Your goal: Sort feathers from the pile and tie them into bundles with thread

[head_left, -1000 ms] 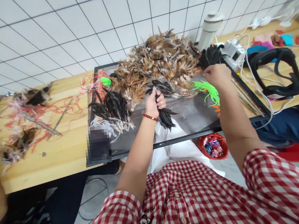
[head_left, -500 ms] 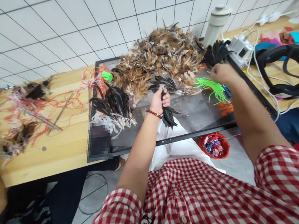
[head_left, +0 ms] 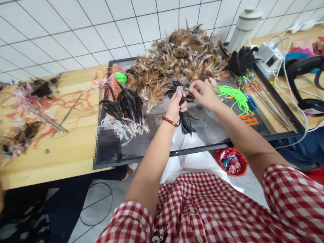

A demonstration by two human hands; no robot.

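My left hand [head_left: 175, 107] is closed around a small bunch of black feathers [head_left: 187, 123], their pale quill ends upward and dark tips hanging down. Close beside it, my right hand [head_left: 205, 94] pinches a short bit of bright green string [head_left: 187, 89] against the quills. More green strings [head_left: 235, 96] lie in a loose bundle to the right of that hand. Behind both hands rises a large heap of brown feathers [head_left: 177, 53]. A pile of black feathers [head_left: 129, 107] with whitish quills sits left of my left hand.
A black-rimmed tray [head_left: 165, 153] frames the work area. At its right lie thin sticks [head_left: 275, 104] with black feathers [head_left: 241, 61] tied by green string, and a blue-handled tool [head_left: 252, 102]. A white bottle [head_left: 245, 28], a charger with cables [head_left: 268, 58] and a black headset [head_left: 315, 84] stand beyond.
My right hand has moved left from the tray's right side to my left hand, now with green string in its fingers. My left hand keeps the black feathers. The view has shifted slightly.
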